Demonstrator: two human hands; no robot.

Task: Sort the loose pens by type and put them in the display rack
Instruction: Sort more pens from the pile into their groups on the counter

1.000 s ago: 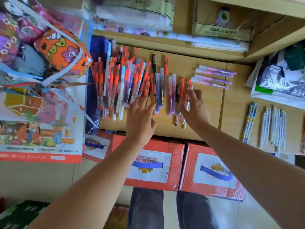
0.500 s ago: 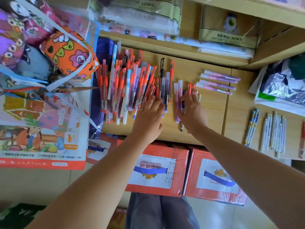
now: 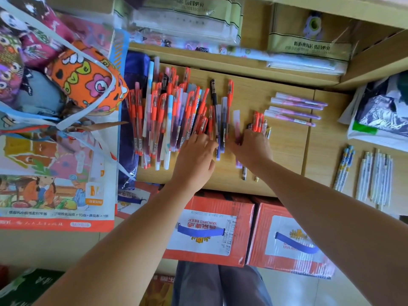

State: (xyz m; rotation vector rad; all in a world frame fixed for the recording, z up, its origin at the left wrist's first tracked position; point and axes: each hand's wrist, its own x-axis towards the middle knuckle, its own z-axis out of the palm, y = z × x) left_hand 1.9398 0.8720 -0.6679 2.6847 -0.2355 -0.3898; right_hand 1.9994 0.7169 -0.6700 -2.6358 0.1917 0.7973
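Dozens of loose pens lie in a rough fan on the desk just beyond the left hand, mostly orange-capped gel pens mixed with frosted purple and white barrels. Each looks light, stiff and smooth-sided, so I judge they will roll and slide over one another if nudged. The rubbery orange grip sleeve or the middle of the barrel is probably the surest place to pinch a single pen, and a matched handful is better gathered by its near ends.

From the head camera, the left hand reaches forward palm down, fingers nearly straight and close together. Their tips rest on the near ends of the pile's right edge and grip nothing. The right hand lies palm down just beside it, fingers spread flat over a small cluster of orange pens whose caps show past the fingertips; as far as shows, it presses rather than grips. A frosted pen lies between the two hands. Beyond the right hand lie four lilac pens; well to its right, blue-patterned pens and white pens lie in separate groups. No display rack is in view
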